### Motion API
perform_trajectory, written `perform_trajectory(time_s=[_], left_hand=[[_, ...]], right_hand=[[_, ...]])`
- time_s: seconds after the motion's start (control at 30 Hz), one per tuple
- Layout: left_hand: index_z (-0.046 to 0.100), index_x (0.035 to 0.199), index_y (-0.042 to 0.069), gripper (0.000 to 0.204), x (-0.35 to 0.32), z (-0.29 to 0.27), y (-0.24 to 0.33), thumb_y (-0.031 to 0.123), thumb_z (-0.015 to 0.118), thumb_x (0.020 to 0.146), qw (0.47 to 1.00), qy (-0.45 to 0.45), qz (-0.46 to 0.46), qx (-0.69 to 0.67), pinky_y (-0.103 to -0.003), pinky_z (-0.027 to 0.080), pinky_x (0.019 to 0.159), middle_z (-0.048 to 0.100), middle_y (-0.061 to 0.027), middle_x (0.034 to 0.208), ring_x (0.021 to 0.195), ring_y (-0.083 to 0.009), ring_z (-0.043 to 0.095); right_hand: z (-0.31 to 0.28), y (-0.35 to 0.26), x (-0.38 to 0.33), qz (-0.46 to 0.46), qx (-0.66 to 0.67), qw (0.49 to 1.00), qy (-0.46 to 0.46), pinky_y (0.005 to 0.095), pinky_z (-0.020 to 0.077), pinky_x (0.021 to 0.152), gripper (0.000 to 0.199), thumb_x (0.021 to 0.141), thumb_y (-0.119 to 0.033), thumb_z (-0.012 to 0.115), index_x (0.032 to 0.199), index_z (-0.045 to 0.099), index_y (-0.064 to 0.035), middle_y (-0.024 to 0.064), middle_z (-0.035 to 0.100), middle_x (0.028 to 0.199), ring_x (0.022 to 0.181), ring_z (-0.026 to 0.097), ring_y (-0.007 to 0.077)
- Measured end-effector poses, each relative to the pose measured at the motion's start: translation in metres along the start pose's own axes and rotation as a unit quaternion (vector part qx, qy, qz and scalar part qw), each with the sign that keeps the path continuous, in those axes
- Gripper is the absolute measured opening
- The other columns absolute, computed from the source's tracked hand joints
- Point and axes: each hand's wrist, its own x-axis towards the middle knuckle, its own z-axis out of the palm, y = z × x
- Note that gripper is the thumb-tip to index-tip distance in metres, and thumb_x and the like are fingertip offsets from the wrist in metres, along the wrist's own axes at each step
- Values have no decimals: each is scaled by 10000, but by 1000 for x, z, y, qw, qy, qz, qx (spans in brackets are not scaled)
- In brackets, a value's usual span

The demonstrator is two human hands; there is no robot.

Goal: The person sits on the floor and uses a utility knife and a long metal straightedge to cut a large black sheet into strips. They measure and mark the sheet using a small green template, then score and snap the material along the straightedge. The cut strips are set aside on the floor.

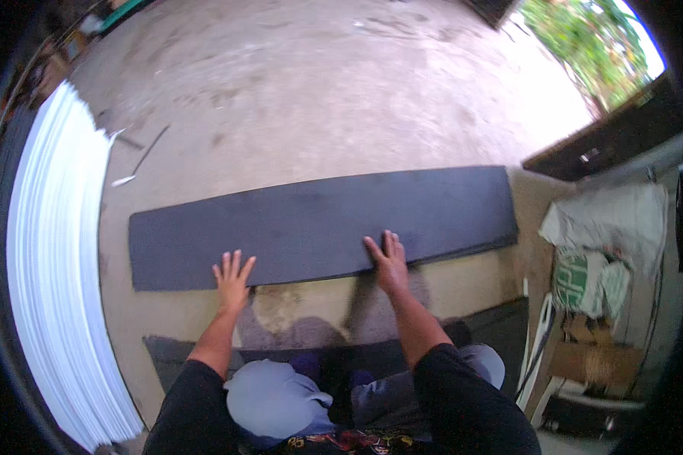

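Observation:
A long dark grey panel [319,220] lies crosswise on the floor in front of me; along its near right edge it looks layered, though I cannot tell how many sheets. With fingers spread, my left hand [233,280] rests on the near edge, left of the middle. My right hand [389,262] touches the same edge farther right, its fingers stretched out over the surface and the thumb apart. Neither hand grips anything. Closer to me, a second dark panel [501,326] lies partly hidden under my legs and arms.
A tall stack of thin white sheets [61,265] stands along the left. On the right are a white sack [607,224], a green-and-white bag [584,280] and a brown cardboard piece [596,364]. A dark board [615,136] borders the opening to greenery. A thin rod [150,152] lies on the concrete.

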Motion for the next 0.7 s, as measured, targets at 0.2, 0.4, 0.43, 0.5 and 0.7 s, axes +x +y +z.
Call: perform_trajectory(time_s=[0.2,0.4,0.43,0.5,0.7], left_hand=[[305,1631,301,1108,9,19,0,35,861,710,1000,8,21,19,-680,109,1240,118,-103,1739,1603,-387,66],[311,1627,285,1117,10,17,-3,54,885,697,999,-3,18,27,-671,129,1244,112,-94,1740,1602,-384,68],[315,1626,287,1114,8,16,-3,56,886,698,999,-9,18,28,-667,130,1246,116,-94,1739,1602,-383,72],[322,1624,289,1108,7,12,-2,61,888,699,999,-16,18,30,-661,132,1248,126,-92,1738,1602,-381,78],[345,1614,294,1081,-2,-5,1,110,897,702,999,-1,47,3,-668,163,1235,169,-96,1728,1595,-381,116]], right_hand=[[4,10,-6,3,-48,999,22,525,288,1238,801,887,-43,600,1580,405,-394,217,309,1668,1544,300,409],[5,6,-16,1,-52,998,34,526,328,1220,800,892,-5,562,1569,421,-407,219,324,1659,1528,332,414],[5,5,-19,3,-50,998,31,526,327,1221,802,891,1,556,1568,425,-408,218,324,1659,1527,333,415],[7,4,-22,5,-47,998,39,518,314,1227,822,868,20,566,1562,441,-404,212,321,1661,1531,328,406],[5,0,-23,18,-18,999,28,502,269,1248,877,803,49,608,1554,469,-381,202,305,1670,1548,296,388]])
